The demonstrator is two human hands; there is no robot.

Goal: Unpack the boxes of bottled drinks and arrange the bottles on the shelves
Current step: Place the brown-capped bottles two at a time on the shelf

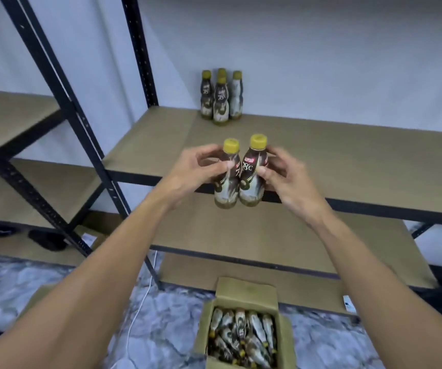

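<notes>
My left hand (198, 169) grips a brown bottle with a yellow cap (226, 182), and my right hand (281, 171) grips a second one (251, 179). Both bottles are upright, side by side, in the air just in front of the front edge of the wooden shelf (347, 155). Several matching bottles (221, 99) stand in a cluster at the back of that shelf against the wall. Below on the floor, an open cardboard box (243, 328) holds several more bottles lying inside.
Black metal uprights (139, 54) frame the shelving; a second rack (14, 115) stands to the left. A lower shelf board (267, 235) lies under the top one. A white cable (139, 302) runs across the marbled floor. Another box flap (36, 296) shows at left.
</notes>
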